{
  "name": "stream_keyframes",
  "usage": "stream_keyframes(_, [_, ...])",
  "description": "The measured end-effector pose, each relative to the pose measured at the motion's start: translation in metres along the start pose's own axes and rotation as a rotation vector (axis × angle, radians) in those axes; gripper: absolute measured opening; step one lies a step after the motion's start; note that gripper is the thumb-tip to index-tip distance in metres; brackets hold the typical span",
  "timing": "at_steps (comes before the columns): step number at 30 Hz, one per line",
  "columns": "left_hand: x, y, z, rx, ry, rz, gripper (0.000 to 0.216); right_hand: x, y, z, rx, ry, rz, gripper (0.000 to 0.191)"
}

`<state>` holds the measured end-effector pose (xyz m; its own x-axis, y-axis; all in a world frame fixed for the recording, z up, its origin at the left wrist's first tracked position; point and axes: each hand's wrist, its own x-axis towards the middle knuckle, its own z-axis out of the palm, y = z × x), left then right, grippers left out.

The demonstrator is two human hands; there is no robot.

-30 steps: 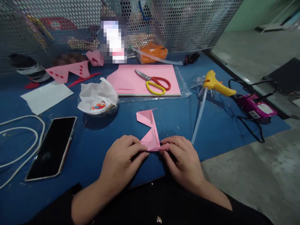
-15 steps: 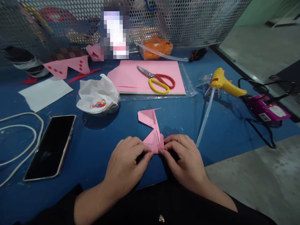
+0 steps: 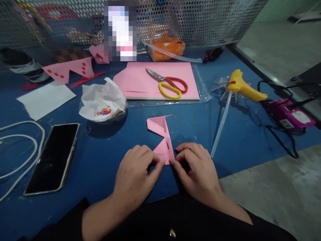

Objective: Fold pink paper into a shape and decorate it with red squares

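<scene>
The blue tabletop point(image 3: 97, 157) has bare stretches at left and ahead, its near edge close to the wearer's body. The left hand point(image 3: 136, 169) and right hand point(image 3: 197, 167) are loosely curled, thumb tips at the near end of a pink paper cutout point(image 3: 162, 148) between them; I cannot tell whether either pinches it. It is deeply notched on its left, folded along its right.

The left hand point(image 3: 137, 170) and right hand point(image 3: 197, 169) face each other, fingers point(image 3: 150, 156) curled, thumb tips point(image 3: 162, 164) (close, just apart) pointing inward.
</scene>
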<state>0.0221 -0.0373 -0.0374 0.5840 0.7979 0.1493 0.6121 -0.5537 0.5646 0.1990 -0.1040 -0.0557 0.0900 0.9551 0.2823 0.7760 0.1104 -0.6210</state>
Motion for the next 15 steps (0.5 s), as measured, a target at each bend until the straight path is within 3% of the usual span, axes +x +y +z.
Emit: stream_keyframes(15, [0.0, -0.0009, 0.0014, 0.015, 0.013, 0.014, 0.023, 0.0003, -0.0021, 0.0011, -0.08, -0.021, 0.001, 0.014])
